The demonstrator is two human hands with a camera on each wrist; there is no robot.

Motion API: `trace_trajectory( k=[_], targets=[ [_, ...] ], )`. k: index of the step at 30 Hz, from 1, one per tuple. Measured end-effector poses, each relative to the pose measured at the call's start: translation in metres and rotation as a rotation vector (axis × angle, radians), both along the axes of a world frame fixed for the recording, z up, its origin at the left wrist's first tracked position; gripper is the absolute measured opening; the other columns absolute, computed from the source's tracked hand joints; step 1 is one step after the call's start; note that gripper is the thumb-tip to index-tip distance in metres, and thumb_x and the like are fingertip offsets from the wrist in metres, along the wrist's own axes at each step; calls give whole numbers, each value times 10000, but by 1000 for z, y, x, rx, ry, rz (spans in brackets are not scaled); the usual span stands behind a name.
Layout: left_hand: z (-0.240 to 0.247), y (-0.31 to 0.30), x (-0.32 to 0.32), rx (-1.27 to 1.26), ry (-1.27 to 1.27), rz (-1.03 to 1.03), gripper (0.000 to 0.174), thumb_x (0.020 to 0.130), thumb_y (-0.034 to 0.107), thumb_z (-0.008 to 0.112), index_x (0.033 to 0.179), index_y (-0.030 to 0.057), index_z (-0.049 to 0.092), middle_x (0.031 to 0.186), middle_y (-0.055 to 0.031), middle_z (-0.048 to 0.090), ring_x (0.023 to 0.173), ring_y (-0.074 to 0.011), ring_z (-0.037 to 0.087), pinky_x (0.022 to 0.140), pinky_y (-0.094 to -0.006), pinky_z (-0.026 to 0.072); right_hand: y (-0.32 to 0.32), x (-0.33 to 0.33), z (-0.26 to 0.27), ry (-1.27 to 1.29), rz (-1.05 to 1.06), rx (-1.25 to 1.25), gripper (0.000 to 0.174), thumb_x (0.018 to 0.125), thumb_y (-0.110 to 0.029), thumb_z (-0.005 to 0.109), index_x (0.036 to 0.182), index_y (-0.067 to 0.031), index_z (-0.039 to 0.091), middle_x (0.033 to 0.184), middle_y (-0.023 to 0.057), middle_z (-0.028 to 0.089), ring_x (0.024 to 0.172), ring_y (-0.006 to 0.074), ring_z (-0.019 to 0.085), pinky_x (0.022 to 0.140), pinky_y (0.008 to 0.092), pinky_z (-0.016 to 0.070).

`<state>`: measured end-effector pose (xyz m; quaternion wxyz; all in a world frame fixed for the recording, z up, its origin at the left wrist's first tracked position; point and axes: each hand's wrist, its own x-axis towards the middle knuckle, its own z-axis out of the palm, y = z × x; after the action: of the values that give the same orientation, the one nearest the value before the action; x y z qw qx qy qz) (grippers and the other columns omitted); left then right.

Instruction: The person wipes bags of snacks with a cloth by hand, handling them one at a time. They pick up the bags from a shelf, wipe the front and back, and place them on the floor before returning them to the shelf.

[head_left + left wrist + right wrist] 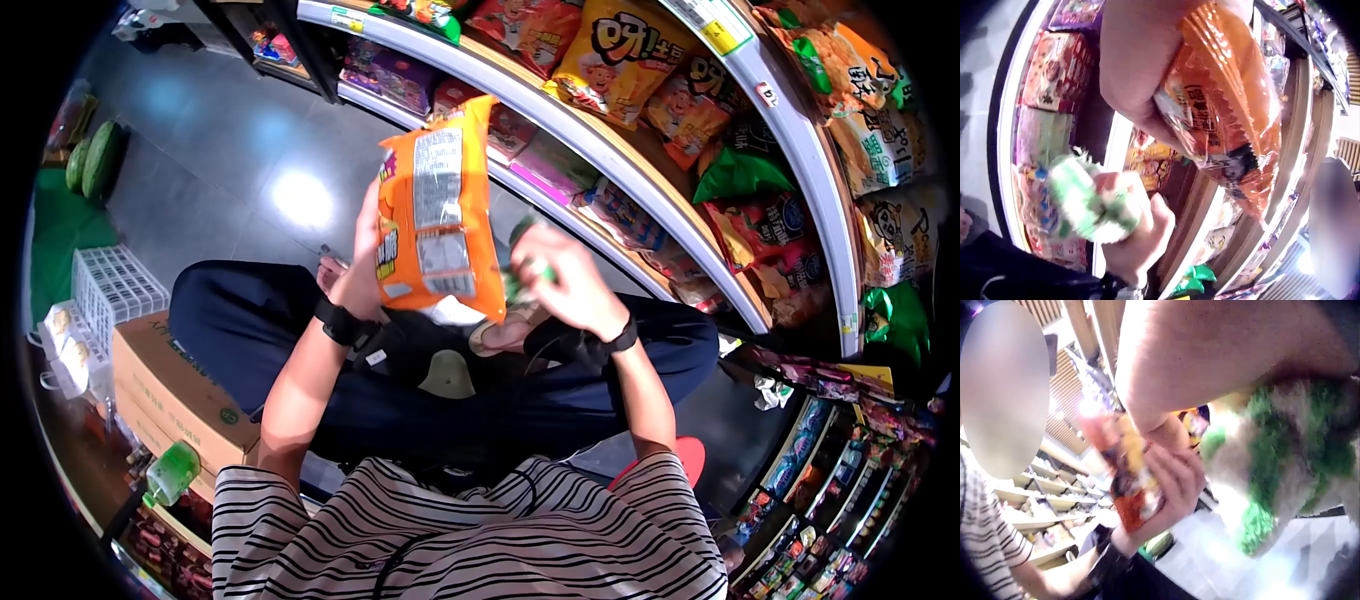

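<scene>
In the head view my left hand (pixel 362 270) grips an orange snack bag (pixel 400 240) by its left side, its printed back label turned up. The bag's crimped end (pixel 1244 169) shows in the left wrist view, its plastic creased and shiny. My right hand (pixel 575 285) holds a fluffy green-and-white striped cloth (pixel 1266 450) to the right of the bag. That cloth is bunched in the fingers and blurred in the left wrist view. In the right wrist view the left hand's fingers (pixel 1175 478) spread over the bag's front.
Curved shelves (pixel 600 140) with snack bags rise ahead and right. To the left stand a cardboard box (pixel 180 390), a white plastic basket (pixel 120 285) and green melons (pixel 100 160). A green cup (pixel 172 472) is beside the box. The person's dark-trousered legs (pixel 260 330) spread below the hands.
</scene>
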<state>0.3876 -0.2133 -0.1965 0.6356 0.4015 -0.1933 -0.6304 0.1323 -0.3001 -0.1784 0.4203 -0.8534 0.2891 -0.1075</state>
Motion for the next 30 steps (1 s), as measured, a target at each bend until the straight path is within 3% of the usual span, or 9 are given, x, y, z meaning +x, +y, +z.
trace_trajectory(
  k=[1,3,5,6,10,13,15,23,30],
  targets=[
    [7,6,-12,-197,-393,43,594,1049,528,364,1437,93,481,1299,-125,644,1104,-275,685,924,-471,583,-10,-2,7,-95,-128,171,271,806,-148,694,1045,-57,605,944,63,663,957,197,651,815,397,533],
    [12,8,-21,-183,-145,-68,562,1062,486,382,1452,89,457,1327,-119,627,1131,-253,673,932,-455,583,-19,-8,20,-198,-262,295,553,830,-209,764,1307,-47,537,1158,102,670,1159,205,612,981,384,483],
    [-2,11,-26,290,748,-306,1089,754,183,890,1574,59,183,1520,-120,439,1340,-215,509,1141,-406,408,-27,-9,15,-293,-196,70,842,812,-263,809,1504,-50,381,1383,140,575,1345,246,498,1126,384,374],
    [-15,19,-40,-509,201,-433,840,908,187,759,1566,69,249,1533,-110,439,1348,-201,501,1132,-386,414,-30,-9,20,-349,-105,137,916,802,-199,815,1562,-72,321,1480,111,469,1410,229,406,1183,368,285],
    [-63,28,-30,-28,45,-492,618,1033,250,583,1554,59,310,1499,-106,485,1333,-178,514,1119,-352,419,-28,-17,7,-360,3,321,575,825,-150,799,1347,-26,592,1334,99,611,1282,204,535,1108,361,387],
    [-106,2,-25,268,-16,-445,558,938,194,711,1410,38,459,1377,-130,554,1217,-215,571,1009,-381,483,-30,-27,-11,-181,-143,398,399,850,-123,789,1211,-2,668,1196,74,688,1114,149,615,999,328,471],
    [-134,-7,-9,-49,-907,-239,359,991,259,609,1255,36,513,1119,-93,650,976,-193,638,845,-361,530,-37,-26,-20,-183,-191,473,370,856,-123,796,1181,7,678,1089,33,720,963,114,641,881,295,516],
    [-57,-26,15,165,-415,1,204,1012,155,468,1175,44,522,978,-112,682,842,-161,678,767,-277,522,-61,-35,-150,816,-252,-553,137,817,-200,699,914,-113,745,804,147,725,788,323,727,671,441,575],
    [-55,-12,-3,-16,-488,-117,135,997,87,487,1088,31,569,933,-104,691,784,-150,677,691,-264,516,-80,-32,-216,887,-343,-575,138,850,-152,629,811,-114,756,889,122,757,841,291,749,712,425,588]
  ],
)
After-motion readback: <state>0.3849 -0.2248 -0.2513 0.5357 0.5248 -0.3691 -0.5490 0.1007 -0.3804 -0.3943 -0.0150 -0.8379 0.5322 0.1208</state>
